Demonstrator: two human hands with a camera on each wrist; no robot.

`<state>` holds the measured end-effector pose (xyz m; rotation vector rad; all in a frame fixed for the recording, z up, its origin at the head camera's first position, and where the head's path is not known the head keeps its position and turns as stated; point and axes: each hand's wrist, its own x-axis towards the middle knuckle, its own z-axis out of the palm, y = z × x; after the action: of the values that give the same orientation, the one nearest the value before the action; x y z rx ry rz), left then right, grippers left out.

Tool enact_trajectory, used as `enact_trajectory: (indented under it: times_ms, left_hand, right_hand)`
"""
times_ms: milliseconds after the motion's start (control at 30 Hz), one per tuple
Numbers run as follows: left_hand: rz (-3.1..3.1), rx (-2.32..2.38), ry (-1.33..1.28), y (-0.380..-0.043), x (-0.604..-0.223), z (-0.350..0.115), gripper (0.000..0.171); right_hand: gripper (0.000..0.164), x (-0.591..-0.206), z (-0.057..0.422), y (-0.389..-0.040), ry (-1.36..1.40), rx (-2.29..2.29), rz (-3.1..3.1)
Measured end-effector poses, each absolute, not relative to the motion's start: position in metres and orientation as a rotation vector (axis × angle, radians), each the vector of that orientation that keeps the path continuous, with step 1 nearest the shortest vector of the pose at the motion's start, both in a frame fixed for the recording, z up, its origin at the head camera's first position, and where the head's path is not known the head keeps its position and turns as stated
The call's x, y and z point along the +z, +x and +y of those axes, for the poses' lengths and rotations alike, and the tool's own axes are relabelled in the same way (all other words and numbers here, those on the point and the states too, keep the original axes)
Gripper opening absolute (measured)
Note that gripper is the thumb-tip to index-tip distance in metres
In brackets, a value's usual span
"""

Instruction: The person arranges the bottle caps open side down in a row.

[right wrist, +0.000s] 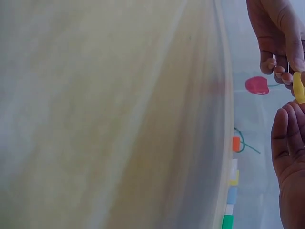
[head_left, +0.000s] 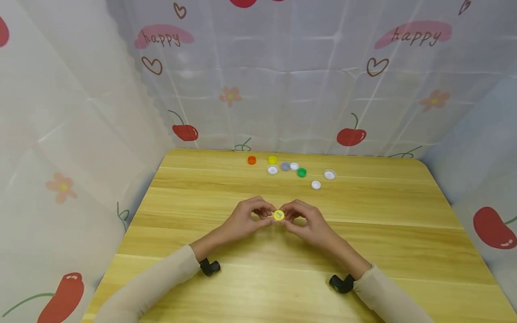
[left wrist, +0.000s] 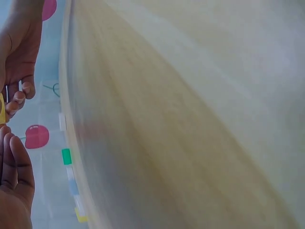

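A small round yellow cap (head_left: 278, 215) with a bluish marking on its face is held up between both hands near the middle of the table. My left hand (head_left: 246, 217) pinches its left side between thumb and fingers. From the right, my right hand (head_left: 308, 223) pinches the opposite edge. In the left wrist view, the cap (left wrist: 2, 109) is cut off by the frame's edge. The right wrist view shows the cap's yellow rim (right wrist: 298, 88) between the fingertips of the two hands.
Toward the back of the wooden table (head_left: 194, 197) lie an orange cap (head_left: 252, 160), another yellow cap (head_left: 272, 160), a grey cap (head_left: 285, 166), a green cap (head_left: 301, 172) and several white or clear ones, including one white cap (head_left: 316, 185) nearer the hands. Printed curtains (head_left: 282, 103) surround the table.
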<state>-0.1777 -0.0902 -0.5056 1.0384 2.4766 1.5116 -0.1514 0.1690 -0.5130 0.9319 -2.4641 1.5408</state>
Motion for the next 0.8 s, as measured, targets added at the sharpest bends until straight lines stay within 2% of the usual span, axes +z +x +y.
enact_trajectory:
  times_ms: [367, 800]
  left_hand:
    - [2.679, 1.169, 1.206, -0.188, -0.503, -0.111, 0.024]
    - [2.866, 0.823, 1.109, -0.183, -0.512, -0.186, 0.023]
  right_hand:
    - [0.023, -0.505, 0.148, -0.167, 0.885, 1.368, -2.65]
    - [0.024, -0.51, 0.062, -0.195, 1.012, 1.182, -2.9]
